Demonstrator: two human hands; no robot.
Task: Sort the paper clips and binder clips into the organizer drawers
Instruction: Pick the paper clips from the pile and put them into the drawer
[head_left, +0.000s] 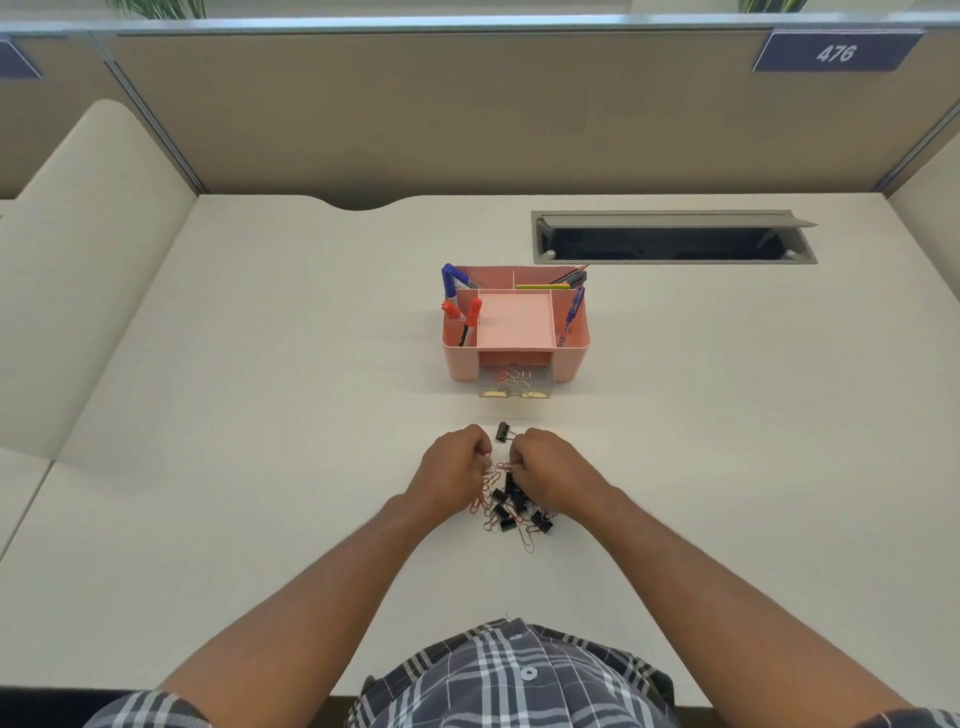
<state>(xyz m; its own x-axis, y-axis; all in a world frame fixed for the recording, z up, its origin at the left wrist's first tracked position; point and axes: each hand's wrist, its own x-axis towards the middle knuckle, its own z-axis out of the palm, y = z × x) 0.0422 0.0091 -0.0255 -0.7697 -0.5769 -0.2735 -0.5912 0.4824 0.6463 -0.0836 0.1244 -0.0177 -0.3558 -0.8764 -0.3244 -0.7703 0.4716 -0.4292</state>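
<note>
A mixed pile of paper clips (488, 493) and black binder clips (506, 514) lies on the desk in front of me. My left hand (452, 465) and my right hand (545, 465) rest over the pile's far edge, fingers pinched on paper clips between them. One black binder clip (502, 432) lies alone just beyond my hands. Farther back stands the pink organizer (571, 358); its clear lower drawer (514, 387) is pulled open and holds several paper clips.
Markers and pens stand in the organizer's side and back compartments (462, 306). An open cable hatch (672, 240) is set in the desk at the back right. Cubicle partitions close off the back and both sides.
</note>
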